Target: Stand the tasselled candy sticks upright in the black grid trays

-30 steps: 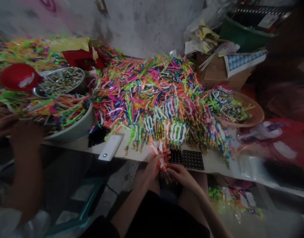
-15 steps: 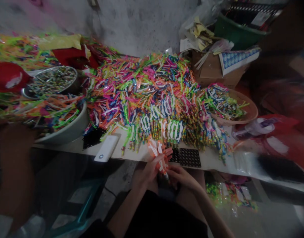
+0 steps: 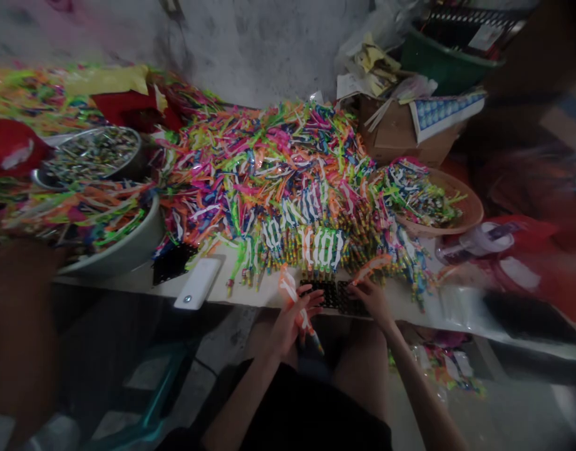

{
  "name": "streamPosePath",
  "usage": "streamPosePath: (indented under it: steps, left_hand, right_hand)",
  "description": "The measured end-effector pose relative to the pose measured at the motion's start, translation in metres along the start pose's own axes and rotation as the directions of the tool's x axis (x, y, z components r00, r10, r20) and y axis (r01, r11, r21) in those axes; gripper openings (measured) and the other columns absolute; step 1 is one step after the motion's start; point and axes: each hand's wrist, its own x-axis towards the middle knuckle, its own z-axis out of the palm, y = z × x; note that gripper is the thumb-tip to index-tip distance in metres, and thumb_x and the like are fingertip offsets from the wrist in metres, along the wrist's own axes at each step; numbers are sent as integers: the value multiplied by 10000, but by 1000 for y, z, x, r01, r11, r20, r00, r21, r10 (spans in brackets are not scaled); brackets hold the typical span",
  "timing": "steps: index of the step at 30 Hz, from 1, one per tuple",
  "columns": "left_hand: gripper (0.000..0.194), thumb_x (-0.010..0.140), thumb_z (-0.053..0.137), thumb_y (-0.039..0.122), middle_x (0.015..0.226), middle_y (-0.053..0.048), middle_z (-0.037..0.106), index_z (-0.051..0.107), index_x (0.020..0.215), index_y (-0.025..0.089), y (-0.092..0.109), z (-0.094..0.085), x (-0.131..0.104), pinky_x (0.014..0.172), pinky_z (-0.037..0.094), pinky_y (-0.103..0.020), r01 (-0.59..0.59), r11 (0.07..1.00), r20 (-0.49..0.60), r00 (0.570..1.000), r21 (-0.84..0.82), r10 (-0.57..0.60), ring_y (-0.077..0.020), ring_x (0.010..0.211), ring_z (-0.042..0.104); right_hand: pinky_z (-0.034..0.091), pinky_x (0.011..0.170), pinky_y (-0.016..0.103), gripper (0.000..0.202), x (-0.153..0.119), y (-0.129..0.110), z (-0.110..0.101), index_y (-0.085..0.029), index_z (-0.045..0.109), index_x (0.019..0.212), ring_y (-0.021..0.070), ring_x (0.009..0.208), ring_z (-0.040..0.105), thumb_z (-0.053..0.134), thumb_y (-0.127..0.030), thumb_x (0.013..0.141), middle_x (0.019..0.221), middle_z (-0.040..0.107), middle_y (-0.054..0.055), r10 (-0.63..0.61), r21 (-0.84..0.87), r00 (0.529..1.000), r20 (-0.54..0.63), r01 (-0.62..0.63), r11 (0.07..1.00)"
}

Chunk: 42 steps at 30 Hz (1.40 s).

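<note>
My left hand (image 3: 288,322) is closed around a slim orange-and-white plastic piece (image 3: 288,285), whose thin tube end sticks out below the palm. To its right, my right hand (image 3: 369,297) pinches a single orange piece (image 3: 371,268) over a black perforated tray (image 3: 347,305) at the table's front edge. Just behind the hands, a row of white-topped pieces (image 3: 322,247) stands side by side with striped tube ends toward me. A large heap of multicoloured plastic pieces (image 3: 269,150) spreads behind that row.
At left are a pale basin (image 3: 123,254) of pieces, a metal bowl (image 3: 135,153) and a co-worker's arm (image 3: 22,326). A white power bank (image 3: 198,285) lies near the front edge. An orange basin (image 3: 476,203), a cup (image 3: 497,238) and a cardboard box (image 3: 394,134) are at right.
My right hand has moved away from my left hand, up and right to the tray, with an orange piece in its fingers. The left hand has stayed nearly in place, holding fewer pieces.
</note>
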Motion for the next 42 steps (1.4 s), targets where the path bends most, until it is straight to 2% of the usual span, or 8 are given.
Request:
streamPosePath:
  steps: [8,16,23,29,32,36,39,42]
  left_hand:
    - [344,752,676,241,1034,-97,690,584,1072,154,-4,-7,1,830,518,-344,4,1000,-34,999,1,-4,-227,965,646]
    - [343,758,675,225,1030,-102,690,581,1079,150,-7,-9,5,820,517,-331,32,999,-36,999,-26,-33,-222,949,650]
    - [357,764,664,231,1031,-90,690,566,1100,158,-1,-1,4,818,515,-319,56,998,2,998,-13,-56,-188,875,663]
    - [387,747,646,169,1071,-106,681,572,1127,156,14,9,-7,828,506,-352,102,991,173,981,-86,-86,-213,925,653]
    - [421,713,646,133,1061,-104,687,588,1129,166,18,9,-15,806,513,-341,160,980,258,958,-117,-125,-218,925,656]
    - [482,695,653,161,1046,-98,689,570,1170,181,21,8,-22,766,524,-331,208,964,351,926,-165,-139,-224,930,656]
    - [493,693,683,211,1039,-100,687,553,1167,179,22,16,-22,772,525,-348,217,964,357,922,-156,-149,-238,934,654]
    - [381,735,673,216,1039,-106,682,569,1099,173,22,35,-22,799,520,-363,198,978,287,943,-72,-170,-248,962,645]
  right_hand:
    - [564,688,404,318,12,6,8,-212,616,775,246,725,677,674,-494,638,777,702,61,-33,-56,999,16,34,998]
    - [506,732,364,235,21,13,3,-198,631,778,222,747,659,607,-416,692,783,706,53,-140,-365,981,132,180,914]
    - [483,686,322,218,26,1,4,-177,653,803,216,722,658,594,-373,729,778,718,63,-127,-482,967,222,223,847]
    - [496,730,372,234,20,2,12,-186,654,787,241,751,660,591,-398,708,807,718,74,-145,-471,980,139,194,860]
    - [513,740,386,358,13,7,13,-188,634,921,240,780,662,606,-459,689,884,705,84,-152,-404,986,69,167,899]
    - [520,701,352,440,-20,-7,7,-170,598,997,223,785,644,598,-503,709,965,665,109,-177,-339,984,-28,158,928]
    - [487,649,304,326,-67,-35,9,-179,633,822,202,711,609,517,-483,815,774,662,63,-82,-348,976,204,151,925]
    - [465,694,265,263,-113,-59,22,-203,664,905,190,793,606,510,-412,864,861,681,35,44,-258,832,553,120,959]
